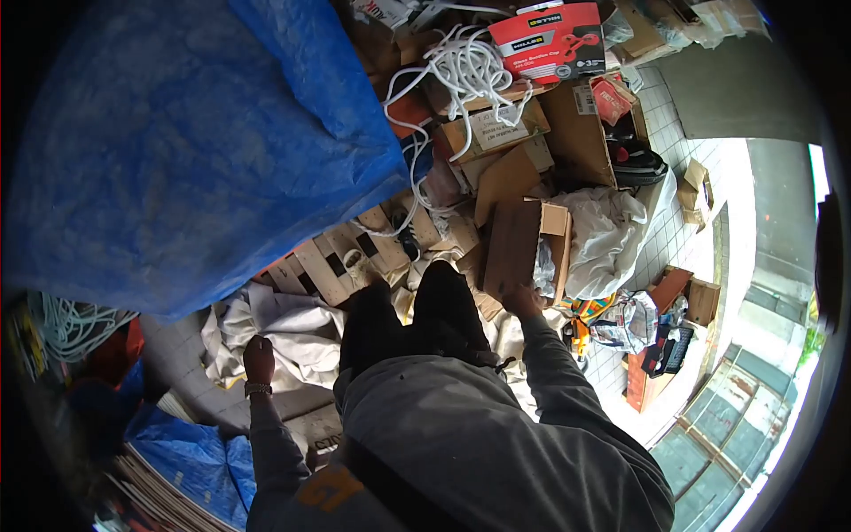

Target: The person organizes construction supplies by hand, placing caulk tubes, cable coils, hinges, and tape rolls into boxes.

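Note:
My right hand [523, 300] grips the near edge of an opened cardboard box [511, 246], whose brown flap stands up beside a pale inner flap. Some clear plastic shows inside the box. My left hand [260, 359] hangs low with curled fingers over a crumpled off-white canvas cloth [297, 324]; whether it pinches the cloth is hidden. A bracelet or watch band circles that wrist. Between my legs and the stack in front lies a slatted wooden pallet [324, 266].
A big blue tarp [204, 151] covers a bulky pile at front left. Ahead are coiled white rope [465, 71], a red suction-cup box [554, 44] and more cartons. White plastic sheeting [603, 235] and several bags [625, 321] lie to the right. Another blue tarp [191, 457] is behind left.

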`<control>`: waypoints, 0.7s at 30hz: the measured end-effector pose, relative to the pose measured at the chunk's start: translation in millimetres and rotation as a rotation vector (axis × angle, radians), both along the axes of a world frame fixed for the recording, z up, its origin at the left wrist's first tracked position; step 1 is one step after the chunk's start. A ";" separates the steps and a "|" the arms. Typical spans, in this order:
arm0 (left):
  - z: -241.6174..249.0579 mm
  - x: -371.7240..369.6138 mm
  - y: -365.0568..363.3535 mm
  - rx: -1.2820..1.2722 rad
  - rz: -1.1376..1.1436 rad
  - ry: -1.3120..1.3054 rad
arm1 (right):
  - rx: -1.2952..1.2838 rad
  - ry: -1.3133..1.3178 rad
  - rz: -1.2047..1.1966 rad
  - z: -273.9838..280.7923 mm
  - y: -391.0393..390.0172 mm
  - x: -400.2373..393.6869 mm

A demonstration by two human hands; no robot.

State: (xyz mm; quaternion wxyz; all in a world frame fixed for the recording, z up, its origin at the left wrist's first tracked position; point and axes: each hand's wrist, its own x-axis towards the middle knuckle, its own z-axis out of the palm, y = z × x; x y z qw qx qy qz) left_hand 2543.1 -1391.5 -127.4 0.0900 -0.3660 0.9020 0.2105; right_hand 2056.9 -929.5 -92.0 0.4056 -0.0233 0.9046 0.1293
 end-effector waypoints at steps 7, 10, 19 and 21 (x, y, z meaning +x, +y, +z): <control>164.2 -261.7 -89.8 -0.343 -0.004 0.375 | -0.221 0.118 -0.252 -45.8 17.5 -7.9; 260.6 -363.4 -130.7 -0.514 -0.070 0.485 | -0.348 0.015 -0.336 -11.4 -22.4 -44.0; 416.7 -534.9 -115.4 -0.491 -0.030 0.552 | -0.743 0.344 -0.141 -13.7 -200.1 -269.4; 378.1 -530.9 -94.3 -0.323 -0.098 0.378 | -0.863 0.627 -0.060 12.0 -248.2 -347.5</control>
